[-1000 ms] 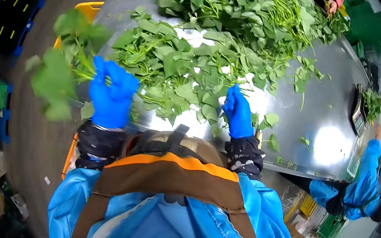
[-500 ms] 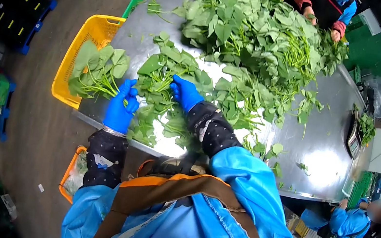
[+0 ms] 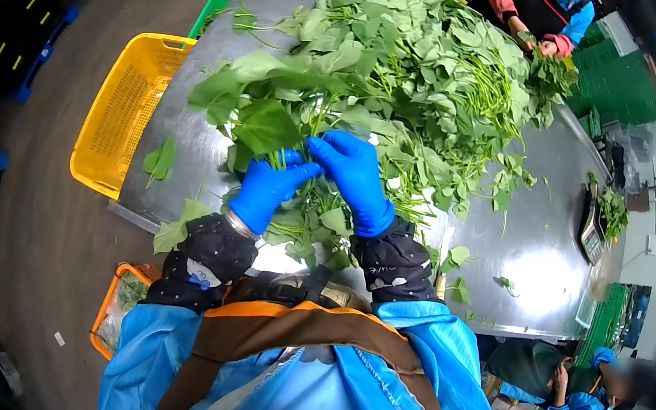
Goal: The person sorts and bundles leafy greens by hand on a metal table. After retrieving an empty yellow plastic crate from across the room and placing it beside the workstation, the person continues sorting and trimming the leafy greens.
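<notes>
In front of me my left hand (image 3: 269,189), in a blue glove, is closed around the stems of a bunch of leafy greens (image 3: 265,124), its broad leaves pointing up and away. Close against it, my right hand (image 3: 355,182), also gloved in blue, pinches at the bunch's stems with thumb and fingers; its fingertips are partly hidden by leaves. Beneath and beyond both hands, a big heap of the same leafy greens (image 3: 418,57) covers much of the metal table (image 3: 536,262).
A yellow crate (image 3: 117,114) stands at the table's left edge, with a green crate (image 3: 215,6) behind it. Below is an orange basket (image 3: 113,309) holding greens. A scale (image 3: 592,232) sits at the right. One person (image 3: 534,19) handles greens across the table; another (image 3: 571,394) is at the right.
My left hand has brought its bunch from over the yellow crate's edge rightward to my right hand. The hands are now together. A loose leaf lies near the table's left edge.
</notes>
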Demonstrator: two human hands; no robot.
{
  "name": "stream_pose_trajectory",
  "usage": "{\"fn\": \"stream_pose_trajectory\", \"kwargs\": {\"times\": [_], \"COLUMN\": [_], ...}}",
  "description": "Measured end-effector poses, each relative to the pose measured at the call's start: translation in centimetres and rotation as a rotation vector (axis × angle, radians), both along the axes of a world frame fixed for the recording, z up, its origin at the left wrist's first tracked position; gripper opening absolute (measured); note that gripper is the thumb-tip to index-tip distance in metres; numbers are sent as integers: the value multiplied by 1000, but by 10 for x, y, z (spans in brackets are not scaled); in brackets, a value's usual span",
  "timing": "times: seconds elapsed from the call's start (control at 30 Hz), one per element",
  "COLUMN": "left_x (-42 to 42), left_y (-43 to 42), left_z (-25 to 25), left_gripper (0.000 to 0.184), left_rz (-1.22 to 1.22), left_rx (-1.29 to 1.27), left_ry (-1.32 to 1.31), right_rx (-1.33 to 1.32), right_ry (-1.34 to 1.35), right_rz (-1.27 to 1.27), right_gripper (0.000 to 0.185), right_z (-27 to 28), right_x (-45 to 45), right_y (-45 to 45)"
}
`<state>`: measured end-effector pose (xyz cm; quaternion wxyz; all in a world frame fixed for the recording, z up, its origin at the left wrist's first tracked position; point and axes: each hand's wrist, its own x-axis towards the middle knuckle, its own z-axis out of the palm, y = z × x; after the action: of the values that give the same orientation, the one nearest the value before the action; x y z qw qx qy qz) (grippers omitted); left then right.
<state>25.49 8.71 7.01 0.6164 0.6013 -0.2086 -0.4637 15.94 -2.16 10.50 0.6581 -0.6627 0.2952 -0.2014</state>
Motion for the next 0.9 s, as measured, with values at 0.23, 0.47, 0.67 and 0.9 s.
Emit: {"fn": "stream_pose_trajectory", "kwargs": {"times": [0.23, 0.47, 0.67, 0.9], "left_x": [-25, -10, -57, -29], "left_y": [-5, 5, 3, 11], "left_z": [-23, -19, -3, -18], "left_gripper": [14, 28, 36, 31], "left_rz": [89, 39, -59, 18], "left_rx": [-148, -412, -264, -447], "left_ry": [409, 685, 810, 871], "right_rx": [173, 526, 76, 258], "right_ry": [-294, -468, -151, 195], "right_rz": [-112, 85, 116, 344], "right_gripper": [21, 33, 63, 15], "right_z": [-10, -26, -48, -37], "right_x": [-46, -113, -95, -119], "right_y": [9, 24, 28, 37]}}
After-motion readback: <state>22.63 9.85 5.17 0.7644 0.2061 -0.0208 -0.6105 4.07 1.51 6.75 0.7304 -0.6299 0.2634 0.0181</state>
